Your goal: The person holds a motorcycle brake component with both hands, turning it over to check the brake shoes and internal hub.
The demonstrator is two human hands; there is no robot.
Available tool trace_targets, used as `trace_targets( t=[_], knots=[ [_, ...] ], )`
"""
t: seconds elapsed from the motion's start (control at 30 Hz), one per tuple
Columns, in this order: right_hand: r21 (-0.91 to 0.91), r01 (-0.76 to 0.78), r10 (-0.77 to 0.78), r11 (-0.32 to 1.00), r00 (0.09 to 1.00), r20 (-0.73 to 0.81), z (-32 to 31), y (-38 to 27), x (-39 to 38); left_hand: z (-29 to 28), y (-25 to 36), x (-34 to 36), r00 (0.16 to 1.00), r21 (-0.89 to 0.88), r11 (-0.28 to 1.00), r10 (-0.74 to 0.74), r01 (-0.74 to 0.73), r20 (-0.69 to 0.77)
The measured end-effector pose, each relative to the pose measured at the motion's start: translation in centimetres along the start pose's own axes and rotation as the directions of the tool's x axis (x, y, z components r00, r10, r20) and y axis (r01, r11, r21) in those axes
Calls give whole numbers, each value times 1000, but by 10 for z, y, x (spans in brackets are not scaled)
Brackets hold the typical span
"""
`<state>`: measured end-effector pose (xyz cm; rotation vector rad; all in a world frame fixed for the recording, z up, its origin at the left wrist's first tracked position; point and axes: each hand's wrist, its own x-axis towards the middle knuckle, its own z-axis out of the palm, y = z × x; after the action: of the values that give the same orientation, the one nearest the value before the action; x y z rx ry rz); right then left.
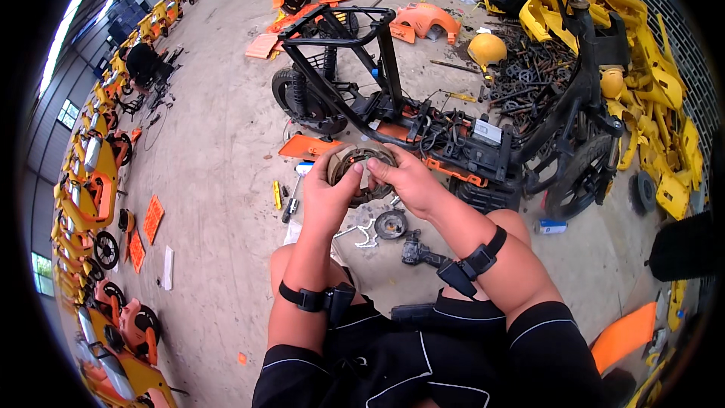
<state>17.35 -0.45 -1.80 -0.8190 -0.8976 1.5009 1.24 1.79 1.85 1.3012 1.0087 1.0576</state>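
In front of me I hold a ring-shaped pair of brake shoes (pixel 346 160), dull grey-brown with an open middle. My left hand (pixel 323 190) is closed round its left side, and my right hand (pixel 411 179) grips the right side. Both thumbs press in toward the middle, where a small red spot shows; the fingers behind are partly hidden. Below the hands, a round dark metal drum-like part (pixel 391 224) lies on the floor. Beside it are a cordless power tool (pixel 421 250) and a white, branched tool (pixel 368 233).
A stripped black scooter frame (pixel 389 75) stands just beyond my hands. A heap of dark metal parts (pixel 529 68) and yellow body panels (pixel 664 113) fills the right. Yellow scooters (pixel 98 189) line the left. A blue-and-white can (pixel 551 226) and orange panel (pixel 625 336) lie nearby.
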Motion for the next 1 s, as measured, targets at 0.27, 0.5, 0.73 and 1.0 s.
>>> trace_targets(
  t=[0.27,0.5,0.73,1.0],
  knots=[
    [-57,66,-68,996,997,-33,13,-4,-26,3,-4,-21,998,44,997,62,-61,-24],
    [-84,77,-83,993,994,-73,21,-3,-50,5,-4,-41,996,14,997,80,-80,-26],
    [-155,108,-126,982,985,-114,23,8,-54,14,-16,-49,982,65,984,172,-167,-79],
    [-124,59,-63,990,998,-30,9,-3,-33,3,-6,-20,999,-47,999,4,-3,38]
  ],
)
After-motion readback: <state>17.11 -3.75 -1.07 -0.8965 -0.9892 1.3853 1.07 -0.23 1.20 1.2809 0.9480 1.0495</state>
